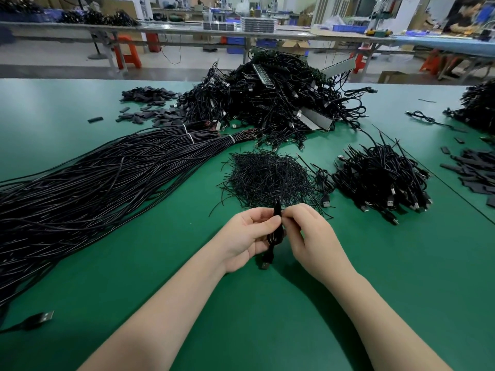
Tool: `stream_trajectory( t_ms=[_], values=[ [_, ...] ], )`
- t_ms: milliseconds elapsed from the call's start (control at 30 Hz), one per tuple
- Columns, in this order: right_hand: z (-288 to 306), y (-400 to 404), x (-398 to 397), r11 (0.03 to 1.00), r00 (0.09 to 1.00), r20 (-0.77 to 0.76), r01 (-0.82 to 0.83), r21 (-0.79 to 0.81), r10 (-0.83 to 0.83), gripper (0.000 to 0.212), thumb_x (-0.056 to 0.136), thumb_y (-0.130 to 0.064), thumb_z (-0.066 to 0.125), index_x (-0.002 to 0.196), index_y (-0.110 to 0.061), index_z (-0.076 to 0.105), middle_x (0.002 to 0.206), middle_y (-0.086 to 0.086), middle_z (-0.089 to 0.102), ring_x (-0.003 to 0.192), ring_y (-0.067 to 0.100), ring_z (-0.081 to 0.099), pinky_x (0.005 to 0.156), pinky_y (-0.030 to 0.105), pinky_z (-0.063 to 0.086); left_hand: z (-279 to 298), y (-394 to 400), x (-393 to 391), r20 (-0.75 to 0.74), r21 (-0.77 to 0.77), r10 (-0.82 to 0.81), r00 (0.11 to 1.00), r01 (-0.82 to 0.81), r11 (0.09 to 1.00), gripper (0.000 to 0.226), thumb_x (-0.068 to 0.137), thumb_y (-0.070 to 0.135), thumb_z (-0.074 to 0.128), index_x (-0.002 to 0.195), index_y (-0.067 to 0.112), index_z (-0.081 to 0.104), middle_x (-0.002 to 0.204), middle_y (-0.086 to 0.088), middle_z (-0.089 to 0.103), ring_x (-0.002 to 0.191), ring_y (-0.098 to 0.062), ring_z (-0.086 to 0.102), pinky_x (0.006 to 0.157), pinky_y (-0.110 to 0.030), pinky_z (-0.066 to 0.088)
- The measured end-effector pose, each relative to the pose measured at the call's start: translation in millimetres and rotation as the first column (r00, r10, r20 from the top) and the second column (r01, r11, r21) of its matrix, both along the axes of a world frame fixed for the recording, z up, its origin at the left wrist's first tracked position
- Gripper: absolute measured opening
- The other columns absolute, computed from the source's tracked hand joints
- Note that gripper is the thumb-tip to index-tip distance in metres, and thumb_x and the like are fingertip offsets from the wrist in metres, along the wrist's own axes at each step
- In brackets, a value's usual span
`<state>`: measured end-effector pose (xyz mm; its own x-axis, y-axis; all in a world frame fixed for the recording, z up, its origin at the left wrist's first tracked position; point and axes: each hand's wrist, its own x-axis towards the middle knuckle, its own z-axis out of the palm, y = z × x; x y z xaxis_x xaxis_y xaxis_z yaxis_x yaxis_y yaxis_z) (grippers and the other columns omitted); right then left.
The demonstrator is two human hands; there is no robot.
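Both hands are on one coiled black cable just above the green table: left hand grips the coil, right hand pinches its top. Pile of thin ties right behind.

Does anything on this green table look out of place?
Nothing looks damaged. Only strays: a lone USB plug near the left edge, one loose cable far right, and thin black ties spilling from their pile mid-table.
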<state>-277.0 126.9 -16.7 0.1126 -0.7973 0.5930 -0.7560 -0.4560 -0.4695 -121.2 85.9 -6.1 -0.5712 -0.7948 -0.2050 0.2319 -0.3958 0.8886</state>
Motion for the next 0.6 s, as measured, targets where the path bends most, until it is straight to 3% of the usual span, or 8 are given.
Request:
stream_trajectory(
  t_ms=[167,333,600],
  values=[
    [-1.9,2.9,3.1,0.998,0.978,0.205,0.035,0.057,-0.046,0.009,0.095,-0.019,0.054,0.086,-0.021,0.056,0.074,-0.013,0.056,0.070,0.004,0.051,0.064,0.013,0.038,2.5,-0.5,-0.1,-0.071,0.058,-0.028,0.997,0.032,0.998,0.023,0.076,0.018,0.067,0.098,0.012,0.065,0.077,0.001,0.072,0.064,-0.006,0.066,0.057,-0.018,0.053],
    [-2.9,3.8,8.2,0.988,0.891,0.448,0.004,0.155,-0.074,0.019,0.094,-0.013,0.062,0.082,-0.027,0.061,0.074,-0.013,0.065,0.067,0.005,0.059,0.064,0.014,0.044,2.7,0.4,-0.5,-0.135,0.117,-0.006,0.991,0.022,0.993,0.017,0.077,0.015,0.065,0.093,0.010,0.065,0.075,-0.003,0.071,0.065,-0.008,0.069,0.057,-0.019,0.056],
    [-0.9,8.8,12.6,0.990,0.917,0.380,0.137,-0.007,-0.125,0.011,0.089,-0.019,0.059,0.080,-0.025,0.058,0.072,-0.017,0.061,0.071,0.002,0.057,0.065,0.012,0.041,4.7,-0.3,0.4,-0.170,0.121,-0.059,0.984,0.080,0.989,0.007,0.090,0.012,0.057,0.095,0.007,0.059,0.080,-0.004,0.070,0.069,-0.010,0.068,0.063,-0.022,0.057]
  ],
)
